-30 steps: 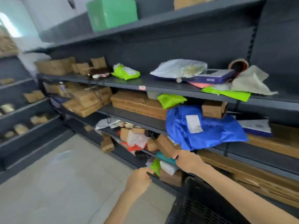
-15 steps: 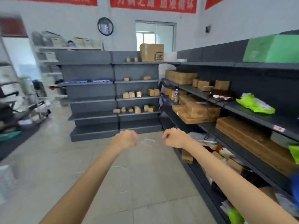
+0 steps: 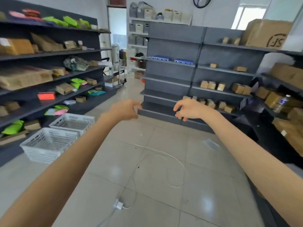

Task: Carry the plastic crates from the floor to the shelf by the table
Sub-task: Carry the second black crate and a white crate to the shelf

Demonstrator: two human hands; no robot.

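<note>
Two white plastic crates sit on the floor at the left, by the foot of the left shelving. The nearer crate (image 3: 47,143) is in front, and the farther crate (image 3: 73,122) touches its back corner. Both look empty. My left hand (image 3: 124,110) and my right hand (image 3: 188,108) are stretched out ahead at mid-frame, well above the floor and to the right of the crates. Both hands hold nothing, with fingers loosely curled and apart.
Dark shelving (image 3: 49,76) with parcels and boxes lines the left side. More grey shelves (image 3: 195,76) stand ahead and along the right. A white cable (image 3: 164,159) with a charger plug (image 3: 118,205) lies on the tiled floor in front of me.
My view has swung left, from the right-hand shelf and a black crate to the aisle. My hands let go of the black crate and now hang empty in front.
</note>
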